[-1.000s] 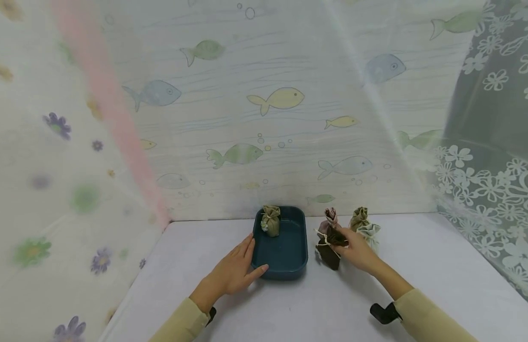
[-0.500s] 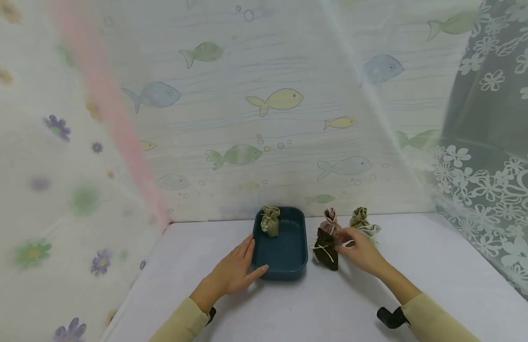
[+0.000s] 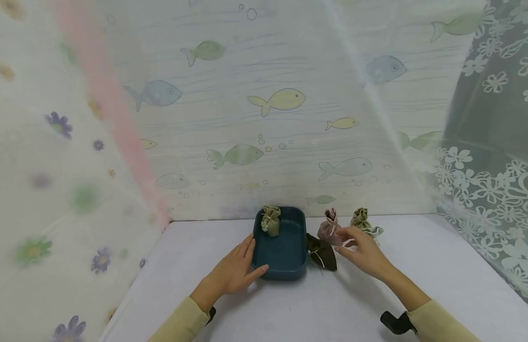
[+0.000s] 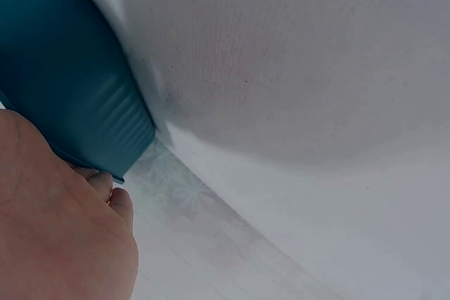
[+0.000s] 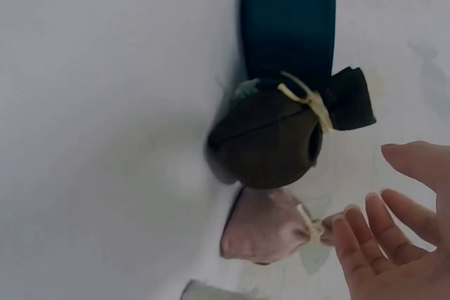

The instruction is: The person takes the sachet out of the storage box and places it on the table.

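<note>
My left hand [image 3: 235,270] rests on the left rim of a dark blue tray [image 3: 285,256], fingers straight along its side. Inside the tray, at the back left, stands an olive drawstring pouch [image 3: 270,223]. A dark brown pouch [image 3: 325,254] leans against the tray's right side, its tied neck towards the rim. Just right of it, my right hand [image 3: 365,251] hovers with thumb and fingers apart and nothing between them. A dusty pink pouch [image 3: 327,230] stands behind the fingertips. In the right wrist view the brown pouch [image 5: 271,138] sits between the tray and the pink pouch [image 5: 260,228].
Behind my right hand stand another olive pouch [image 3: 360,217] and a pale grey-green pouch [image 3: 375,231], partly hidden. A white cloth covers the table [image 3: 289,308]. A fish-patterned curtain [image 3: 230,190] hangs along the back edge.
My right hand has let go of the brown pouch and drawn back slightly to the right. The pouch has tipped left against the tray. My left hand has stayed put.
</note>
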The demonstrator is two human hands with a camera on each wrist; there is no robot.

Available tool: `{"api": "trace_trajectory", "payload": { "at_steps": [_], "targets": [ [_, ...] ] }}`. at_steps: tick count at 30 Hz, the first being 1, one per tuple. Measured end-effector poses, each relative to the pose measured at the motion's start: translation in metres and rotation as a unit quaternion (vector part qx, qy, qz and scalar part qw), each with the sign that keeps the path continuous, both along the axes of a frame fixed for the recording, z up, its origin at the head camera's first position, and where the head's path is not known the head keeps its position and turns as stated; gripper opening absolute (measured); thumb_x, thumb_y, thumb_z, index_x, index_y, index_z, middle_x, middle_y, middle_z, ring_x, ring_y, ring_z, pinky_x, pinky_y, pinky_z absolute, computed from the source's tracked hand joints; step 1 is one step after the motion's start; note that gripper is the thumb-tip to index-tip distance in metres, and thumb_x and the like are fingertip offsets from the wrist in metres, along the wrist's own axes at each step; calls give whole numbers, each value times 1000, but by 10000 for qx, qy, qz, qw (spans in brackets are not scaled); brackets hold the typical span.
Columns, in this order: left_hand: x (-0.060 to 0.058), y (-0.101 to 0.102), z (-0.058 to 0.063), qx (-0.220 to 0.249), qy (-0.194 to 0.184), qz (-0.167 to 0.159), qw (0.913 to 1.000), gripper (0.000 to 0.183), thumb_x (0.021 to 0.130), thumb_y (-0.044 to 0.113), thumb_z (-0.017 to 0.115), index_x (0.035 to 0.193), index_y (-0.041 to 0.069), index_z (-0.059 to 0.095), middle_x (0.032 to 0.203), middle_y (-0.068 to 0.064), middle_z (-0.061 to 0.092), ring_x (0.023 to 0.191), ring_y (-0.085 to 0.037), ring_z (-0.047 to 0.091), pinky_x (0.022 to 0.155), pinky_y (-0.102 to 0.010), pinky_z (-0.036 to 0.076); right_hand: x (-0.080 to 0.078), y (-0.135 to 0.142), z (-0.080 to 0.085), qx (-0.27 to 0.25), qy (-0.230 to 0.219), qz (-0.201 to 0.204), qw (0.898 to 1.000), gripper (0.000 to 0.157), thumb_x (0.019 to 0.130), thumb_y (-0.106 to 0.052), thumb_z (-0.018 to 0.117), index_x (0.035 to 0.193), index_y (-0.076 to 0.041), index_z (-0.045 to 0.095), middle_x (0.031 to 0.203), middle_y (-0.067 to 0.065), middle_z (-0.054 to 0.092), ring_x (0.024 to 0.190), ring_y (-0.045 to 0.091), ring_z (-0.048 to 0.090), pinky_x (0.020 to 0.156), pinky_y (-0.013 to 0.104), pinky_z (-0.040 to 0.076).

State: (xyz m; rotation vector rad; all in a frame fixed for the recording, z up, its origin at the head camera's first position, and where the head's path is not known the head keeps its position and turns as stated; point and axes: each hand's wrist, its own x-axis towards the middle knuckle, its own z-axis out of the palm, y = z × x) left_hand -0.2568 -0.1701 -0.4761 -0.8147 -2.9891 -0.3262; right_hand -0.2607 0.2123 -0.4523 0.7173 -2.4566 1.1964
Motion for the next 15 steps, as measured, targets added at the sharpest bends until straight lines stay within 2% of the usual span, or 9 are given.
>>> {"api": "trace_trajectory", "payload": {
  "at_steps": [5, 10, 15],
  "targets": [
    [2, 0, 2, -12, -45, 30, 10000, 98, 102, 73, 28, 160, -6, 21, 170, -20, 10, 156, -33, 18, 122, -51, 27, 2, -13, 11, 56, 199, 54, 9998, 30, 89, -2, 78, 117, 1, 67, 108, 14, 66, 96, 31, 66, 81, 43, 60],
    [4, 0, 4, 16, -64, 29, 10000, 97, 103, 72, 29, 160, -6, 21, 170, -20, 10, 156, -33, 18, 122, -51, 27, 0, -35, 22, 8, 72, 323, 9995, 32, 92, -4, 75, 122, -1, 66, 110, 9, 66, 97, 30, 66, 84, 47, 59],
    [4, 0, 4, 118, 37, -32, 9999, 96, 103, 70, 32, 159, -8, 23, 169, -21, 12, 155, -35, 21, 121, -53, 29, -5, -66, 32, 86, -43, 621, 9980, 36, 94, -10, 75, 128, -2, 64, 119, 12, 65, 107, 32, 64, 90, 49, 57]
  ]
}}
